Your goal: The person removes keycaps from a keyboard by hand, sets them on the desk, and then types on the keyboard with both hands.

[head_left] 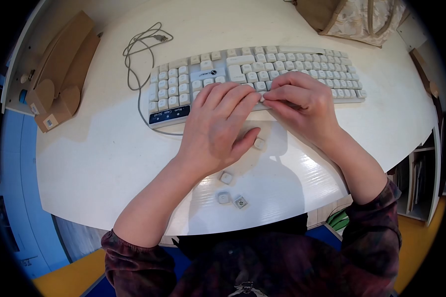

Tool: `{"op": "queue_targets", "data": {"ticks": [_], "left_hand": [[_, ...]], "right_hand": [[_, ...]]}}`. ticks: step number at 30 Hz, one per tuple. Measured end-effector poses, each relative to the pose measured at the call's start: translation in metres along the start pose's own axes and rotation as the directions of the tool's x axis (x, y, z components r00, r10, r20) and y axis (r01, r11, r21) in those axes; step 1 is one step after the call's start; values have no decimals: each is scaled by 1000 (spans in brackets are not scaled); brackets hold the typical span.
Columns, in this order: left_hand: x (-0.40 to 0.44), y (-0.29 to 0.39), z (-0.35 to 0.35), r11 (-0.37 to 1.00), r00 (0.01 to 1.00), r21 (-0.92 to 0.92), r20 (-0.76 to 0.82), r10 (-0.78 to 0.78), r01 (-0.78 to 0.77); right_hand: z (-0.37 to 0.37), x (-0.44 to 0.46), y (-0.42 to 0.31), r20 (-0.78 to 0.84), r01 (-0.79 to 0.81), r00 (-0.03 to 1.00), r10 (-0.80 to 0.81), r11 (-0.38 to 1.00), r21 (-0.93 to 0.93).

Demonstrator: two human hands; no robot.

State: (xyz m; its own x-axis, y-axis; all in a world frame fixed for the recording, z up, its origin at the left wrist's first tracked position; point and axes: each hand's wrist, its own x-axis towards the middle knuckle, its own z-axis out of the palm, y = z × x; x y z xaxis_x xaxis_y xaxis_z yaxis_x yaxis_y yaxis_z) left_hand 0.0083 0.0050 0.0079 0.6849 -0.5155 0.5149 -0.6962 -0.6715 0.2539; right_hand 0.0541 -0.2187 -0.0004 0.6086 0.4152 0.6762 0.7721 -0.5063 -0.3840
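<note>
A white keyboard (241, 60) lies across the desk, turned so its number block is on the left. My left hand (218, 121) rests over its near edge, palm down, fingers on the keys and thumb apart. With thumb and index finger pinched at a small light keycap (262, 97), my right hand (305, 101) is at the keyboard's near edge. One loose keycap (259, 143) lies beside my left thumb. Nearer to me are a keycap (226, 177), another (223, 197) and an upturned one (240, 202) showing its underside.
The grey cable (129, 64) loops on the white desk (99, 163) left of the keyboard. A brown cardboard piece (64, 69) stands at the left edge. At the back right is a beige bag (352, 20). Shelves (421, 173) stand beyond the right edge.
</note>
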Motion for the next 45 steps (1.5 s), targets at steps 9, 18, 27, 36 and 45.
{"op": "queue_targets", "data": {"ticks": [9,18,27,36,45], "left_hand": [[0,-2,2,999,999,26,-1,37,-37],[3,3,1,997,999,67,23,41,-42],[1,-14,-1,987,987,-150,-141,-72,51],[2,-36,-54,995,979,-104,201,31,-11],[1,-28,-55,998,984,-58,175,15,-5]], "right_hand": [[-1,-2,-1,44,-127,991,124,989,77],[-11,3,-16,110,52,993,-37,989,-138],[-10,3,-9,116,30,993,-27,999,-28],[-9,0,-9,121,7,993,-7,1000,-2],[-10,1,-12,89,43,995,-48,997,60]]}}
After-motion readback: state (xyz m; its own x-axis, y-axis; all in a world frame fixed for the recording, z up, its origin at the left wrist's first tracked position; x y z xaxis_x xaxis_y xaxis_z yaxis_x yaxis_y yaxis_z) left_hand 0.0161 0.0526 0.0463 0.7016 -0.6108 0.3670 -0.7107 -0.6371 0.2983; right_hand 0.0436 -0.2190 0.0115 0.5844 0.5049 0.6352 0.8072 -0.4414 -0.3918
